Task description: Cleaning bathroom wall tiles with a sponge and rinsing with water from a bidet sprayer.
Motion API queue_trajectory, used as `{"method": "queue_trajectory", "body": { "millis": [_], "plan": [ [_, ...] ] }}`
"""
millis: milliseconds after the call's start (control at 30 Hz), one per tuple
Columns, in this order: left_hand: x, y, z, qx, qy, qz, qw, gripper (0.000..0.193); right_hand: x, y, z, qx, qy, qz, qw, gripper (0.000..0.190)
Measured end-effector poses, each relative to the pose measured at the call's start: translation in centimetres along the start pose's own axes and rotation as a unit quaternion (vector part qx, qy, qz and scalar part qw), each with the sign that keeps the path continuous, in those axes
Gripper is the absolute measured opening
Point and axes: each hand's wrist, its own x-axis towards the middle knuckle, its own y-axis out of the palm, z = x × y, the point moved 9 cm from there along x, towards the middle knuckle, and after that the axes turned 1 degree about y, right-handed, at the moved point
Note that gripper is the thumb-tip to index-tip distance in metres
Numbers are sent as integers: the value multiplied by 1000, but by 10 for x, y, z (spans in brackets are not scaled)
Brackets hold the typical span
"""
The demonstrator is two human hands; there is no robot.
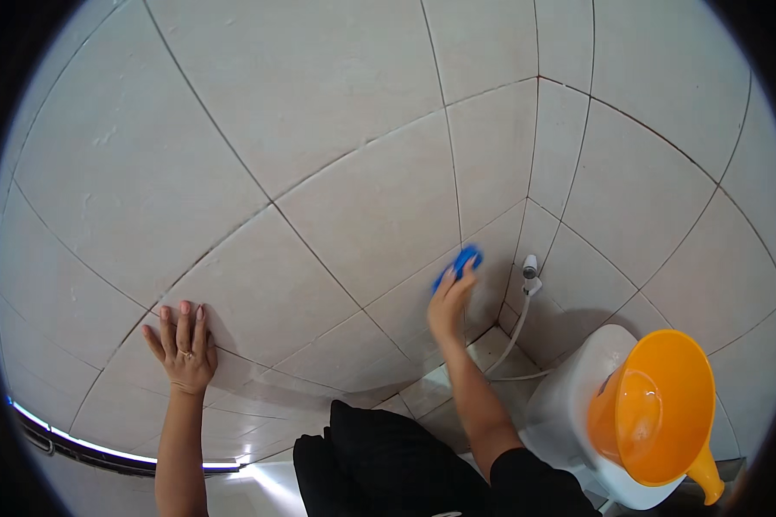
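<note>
My right hand grips a blue scrub brush or sponge, slightly blurred, against the lower wall tiles near the corner. Its working side is hidden against the wall. Farther left, my left hand rests flat on the pale tiled wall with the fingers spread. It holds nothing, and a ring shows on one finger. Dark grout lines run between the large tiles.
Right of my right hand, a bidet sprayer hangs on the wall with its white hose curving down. An orange plastic dipper stands on the white toilet at lower right. A bright light strip edges the lower left.
</note>
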Motion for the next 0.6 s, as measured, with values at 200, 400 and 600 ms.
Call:
{"method": "queue_trajectory", "body": {
  "millis": [200,400,600],
  "plan": [
    [10,3,-15,0,1,-14,1000,42,92,-57,-122,-10,54,-176,983,44],
    [6,5,-13,9,1,-4,1000,41,-38,-7,-167,11,223,-48,974,48],
    [4,5,-12,4,1,-7,1000,41,-2,-5,-46,12,66,-16,998,46]
  ]
}}
